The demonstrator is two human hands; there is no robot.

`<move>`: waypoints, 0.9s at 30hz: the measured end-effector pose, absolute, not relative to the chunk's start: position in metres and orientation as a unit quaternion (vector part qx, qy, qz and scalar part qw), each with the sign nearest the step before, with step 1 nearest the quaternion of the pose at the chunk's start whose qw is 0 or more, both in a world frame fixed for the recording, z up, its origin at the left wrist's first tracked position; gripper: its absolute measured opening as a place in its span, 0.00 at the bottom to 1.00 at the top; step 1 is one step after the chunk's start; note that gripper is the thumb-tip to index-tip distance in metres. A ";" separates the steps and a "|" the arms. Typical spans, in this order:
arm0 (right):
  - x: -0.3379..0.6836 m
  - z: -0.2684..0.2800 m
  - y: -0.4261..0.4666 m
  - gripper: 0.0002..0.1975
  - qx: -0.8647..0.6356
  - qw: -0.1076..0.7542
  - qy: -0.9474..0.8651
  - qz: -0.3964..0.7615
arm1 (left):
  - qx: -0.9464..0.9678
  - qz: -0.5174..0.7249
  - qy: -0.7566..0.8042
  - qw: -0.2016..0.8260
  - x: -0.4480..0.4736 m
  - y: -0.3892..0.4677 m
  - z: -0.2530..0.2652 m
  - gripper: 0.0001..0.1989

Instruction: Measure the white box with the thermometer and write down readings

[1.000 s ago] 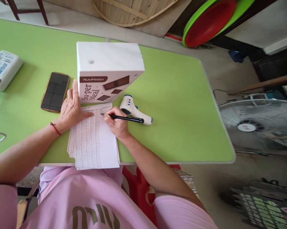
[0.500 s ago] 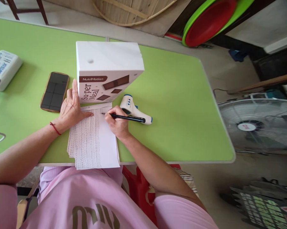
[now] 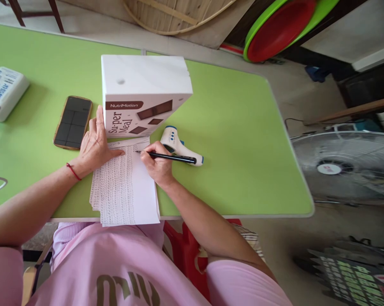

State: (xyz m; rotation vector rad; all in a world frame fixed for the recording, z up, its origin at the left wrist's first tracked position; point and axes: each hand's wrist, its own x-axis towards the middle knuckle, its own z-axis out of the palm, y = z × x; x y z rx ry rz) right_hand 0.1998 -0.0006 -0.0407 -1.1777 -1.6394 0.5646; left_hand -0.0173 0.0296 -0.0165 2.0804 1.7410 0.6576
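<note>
My right hand (image 3: 157, 163) grips a black pen (image 3: 175, 157), its tip on the top sheet of a paper stack (image 3: 143, 191). Rows of handwriting cover the left and middle of that sheet, while its right side is blank. My left hand (image 3: 96, 144) lies with thumb and fingers spread, the thumb on the paper's upper left part and the fingers against a white box (image 3: 143, 76) marked "Su-per Meal". The box stands upright just beyond the paper. A white and blue infrared thermometer (image 3: 182, 148) lies right behind my right hand, partly covered by the pen.
A phone (image 3: 72, 122) lies left of the box on the green table (image 3: 243, 161). Farther left is a white device (image 3: 7, 91) with a printed label. A fan (image 3: 341, 168) stands beyond the table's right edge. Part of a red plastic chair (image 3: 185, 255) shows below.
The upper end of the pen has shifted very slightly to the right. Both hands, the paper and the box otherwise stay in place.
</note>
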 end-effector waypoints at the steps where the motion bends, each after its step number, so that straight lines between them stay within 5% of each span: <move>1: 0.200 -0.041 -0.001 0.09 -0.486 0.508 -0.674 0.229 | 0.734 0.228 0.616 0.174 -0.017 0.030 -0.016 0.65; 27: 0.200 -0.041 0.001 0.08 -0.481 0.511 -0.676 0.226 | 0.733 0.224 0.618 0.175 -0.017 0.029 -0.012 0.63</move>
